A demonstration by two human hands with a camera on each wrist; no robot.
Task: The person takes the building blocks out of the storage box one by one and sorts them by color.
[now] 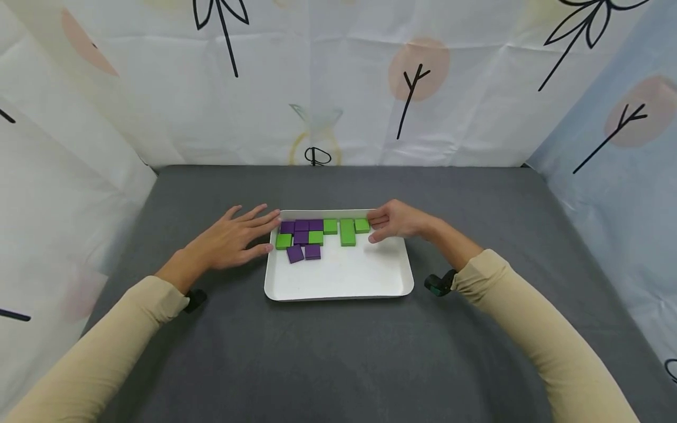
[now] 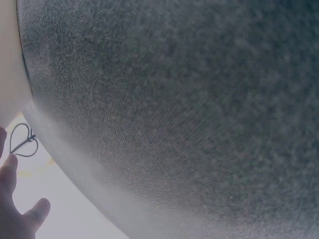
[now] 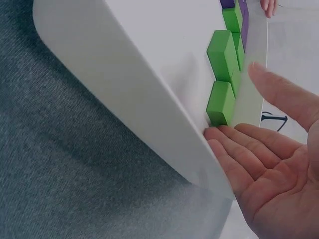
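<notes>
A white tray (image 1: 338, 279) holds several green and purple blocks gathered along its far side and far left corner. My left hand (image 1: 233, 238) lies with fingers spread at the tray's left rim, holding nothing. At the far right corner, my right hand (image 1: 398, 222) reaches over the rim. Its nearly straight fingertips are right at the end green block (image 3: 221, 103), with the thumb apart from it. Beside that block lies a longer green piece (image 1: 347, 233). Purple blocks (image 1: 302, 225) line the far left, and a purple block (image 1: 295, 254) sits askew in front.
The tray rests on a grey table (image 1: 338, 352). Patterned cloth (image 1: 349, 82) hangs behind and at both sides. A dark wrist device (image 1: 440, 284) sits below the right wrist, another dark device (image 1: 196, 300) below the left.
</notes>
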